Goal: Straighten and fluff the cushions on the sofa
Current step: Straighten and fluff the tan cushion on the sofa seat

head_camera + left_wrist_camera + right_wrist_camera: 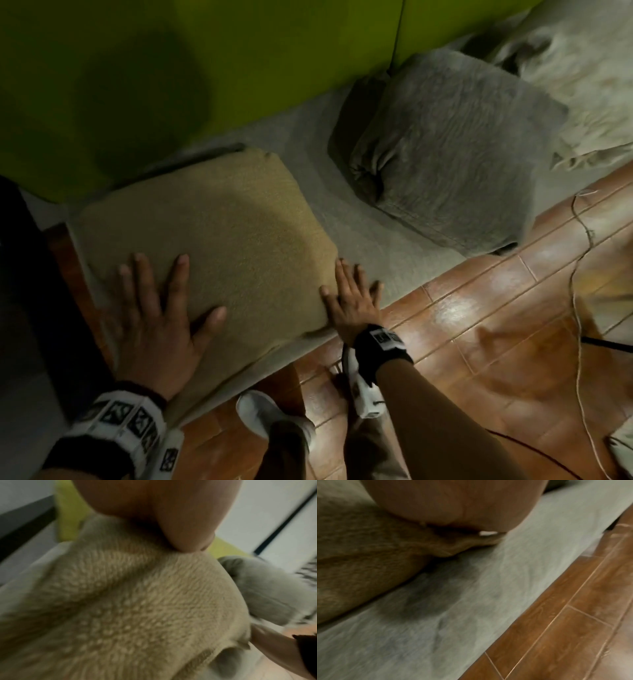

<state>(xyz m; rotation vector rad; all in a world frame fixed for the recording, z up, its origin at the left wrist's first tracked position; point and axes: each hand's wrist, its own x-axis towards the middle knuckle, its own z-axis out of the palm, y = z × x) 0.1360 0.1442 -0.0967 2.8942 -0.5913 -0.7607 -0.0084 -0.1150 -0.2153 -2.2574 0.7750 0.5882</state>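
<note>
The tan cushion [205,240] lies flat on the grey sofa seat [373,240], lower left of frame. The left hand [157,322] presses its top with fingers spread; the right hand [352,301], flat, pushes its right edge. Squaring seems underway; next likely the grey cushion [445,150], upper right.

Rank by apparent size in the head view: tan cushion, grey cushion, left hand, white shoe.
1. tan cushion and grey cushion: alike, too close to rank.
2. left hand, enlarged by nearness to the camera.
3. white shoe, partly hidden by the leg.
</note>
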